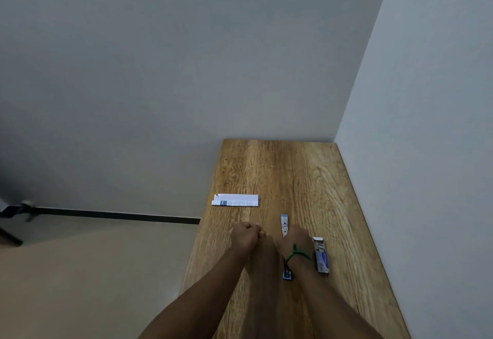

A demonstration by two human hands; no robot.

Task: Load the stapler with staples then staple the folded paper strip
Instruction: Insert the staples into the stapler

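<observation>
I am seeing my left hand (246,233) curling into a loose fist over the wooden surface (280,173), gripping nothing I can make out. My right hand (296,240) is resting just behind the stapler (284,225); I cannot tell its grip. The staple box (321,256) is lying right of that stapler, and the folded paper strip (235,200) is lying beyond it, leftward.

A bare plain room: wooden table (280,167) in a corner of blank grey walls (160,71).
</observation>
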